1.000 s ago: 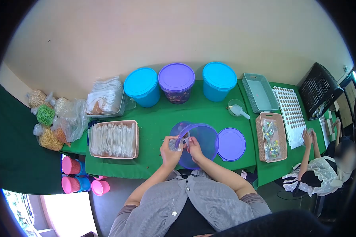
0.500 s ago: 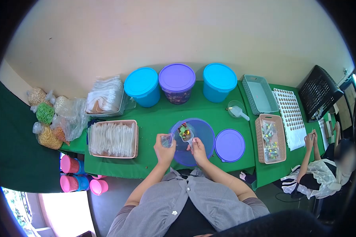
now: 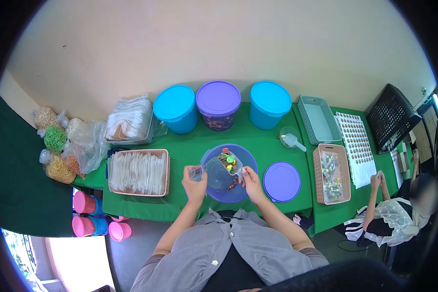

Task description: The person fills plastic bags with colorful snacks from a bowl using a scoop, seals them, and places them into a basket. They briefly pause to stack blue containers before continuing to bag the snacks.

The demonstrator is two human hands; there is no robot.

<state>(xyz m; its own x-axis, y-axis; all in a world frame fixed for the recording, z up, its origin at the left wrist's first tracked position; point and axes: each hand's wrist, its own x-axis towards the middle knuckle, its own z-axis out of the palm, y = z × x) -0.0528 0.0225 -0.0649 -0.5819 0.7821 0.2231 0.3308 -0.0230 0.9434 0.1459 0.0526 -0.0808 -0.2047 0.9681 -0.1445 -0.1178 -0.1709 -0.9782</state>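
In my right hand [image 3: 251, 184] is the handle of a clear scoop [image 3: 238, 170] heaped with brown, green, yellow and red pieces [image 3: 228, 161]. The scoop is over a round purple tub [image 3: 252, 163], tilted toward the left. My left hand [image 3: 195, 187] is closed round a small clear plastic cup [image 3: 196, 173] at the tub's left rim. Some brown pieces [image 3: 233, 183] show inside the tub. Its round purple lid [image 3: 282, 181] lies flat on the green cloth to the right.
Lidded blue [image 3: 175, 109] and purple [image 3: 218, 104] buckets line the wall. A basket of white packets [image 3: 139, 171] stands left, snack bags [image 3: 58, 141] beyond. Another clear scoop [image 3: 293, 140], a pink basket of filled packets [image 3: 332, 173] and a seated person [image 3: 394, 219] are right.
My hands have moved apart: the left with the cup to the left, the right with the scoop slightly right. More of the tub's inside now shows.
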